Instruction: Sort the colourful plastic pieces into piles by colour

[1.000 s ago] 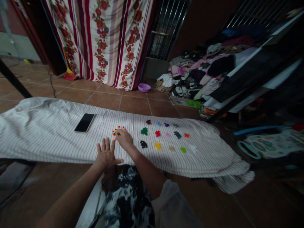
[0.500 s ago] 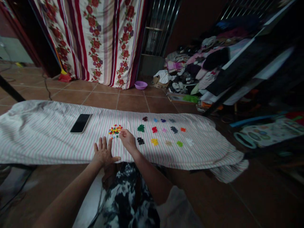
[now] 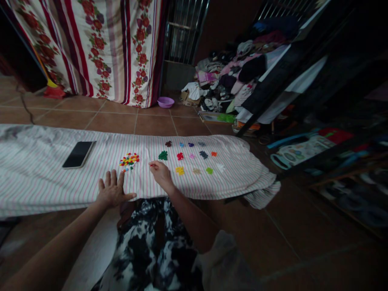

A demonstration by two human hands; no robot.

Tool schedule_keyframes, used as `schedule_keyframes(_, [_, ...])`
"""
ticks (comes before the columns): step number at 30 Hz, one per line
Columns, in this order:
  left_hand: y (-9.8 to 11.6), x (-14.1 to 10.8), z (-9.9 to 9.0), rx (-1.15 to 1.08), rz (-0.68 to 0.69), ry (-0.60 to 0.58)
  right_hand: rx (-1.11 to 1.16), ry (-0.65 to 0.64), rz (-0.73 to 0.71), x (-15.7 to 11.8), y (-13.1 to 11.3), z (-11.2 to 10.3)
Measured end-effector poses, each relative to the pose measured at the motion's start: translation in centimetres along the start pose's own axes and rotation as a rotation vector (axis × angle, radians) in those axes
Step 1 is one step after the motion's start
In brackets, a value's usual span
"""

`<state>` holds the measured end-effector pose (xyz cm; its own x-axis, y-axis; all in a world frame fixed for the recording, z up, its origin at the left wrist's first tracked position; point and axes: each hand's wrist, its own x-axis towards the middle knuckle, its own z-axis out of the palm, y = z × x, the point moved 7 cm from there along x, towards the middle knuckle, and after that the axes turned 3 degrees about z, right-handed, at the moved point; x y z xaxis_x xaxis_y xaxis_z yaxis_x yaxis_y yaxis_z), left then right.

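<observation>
My left hand lies flat with its fingers spread on the striped cloth, just below a mixed pile of small coloured pieces. To the right of that pile, my right hand is pinched around a tiny red piece above the cloth. Sorted small heaps lie beyond and to the right of it: dark green, red, yellow, brown, lime green, white and several others.
A phone rests on the cloth at the left. On the tiled floor behind stand a purple basin and a red dustpan. A heap of clothes is at the back right, near a dark slanting bar.
My right hand has moved right, away from the mixed pile, with a red piece now in its pinch. The view has turned right; my left hand is still spread flat.
</observation>
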<state>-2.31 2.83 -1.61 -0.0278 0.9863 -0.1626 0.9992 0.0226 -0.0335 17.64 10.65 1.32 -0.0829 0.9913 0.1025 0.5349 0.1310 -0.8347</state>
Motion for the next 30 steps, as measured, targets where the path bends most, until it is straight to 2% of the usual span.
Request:
schedule_keyframes(7, [0.0,0.0,-0.1,0.009,-0.002,-0.009,0.106,0.128,0.051,1.6,4.0,-5.2])
schedule_keyframes(13, [0.0,0.1,0.0,-0.004,0.005,-0.027,0.018,0.256,0.089,3.1,6.9,-9.7])
schedule_keyframes(18, [-0.1,0.1,-0.1,-0.009,-0.004,-0.043,-0.120,0.309,0.059,4.4,8.0,-12.5])
schedule_keyframes(23, [-0.1,0.1,0.1,-0.008,0.004,-0.053,-0.234,0.283,-0.008,5.2,8.3,-13.2])
schedule_keyframes(30, [0.0,0.0,-0.3,-0.010,0.000,-0.058,-0.342,0.235,-0.073,5.4,7.8,-12.0])
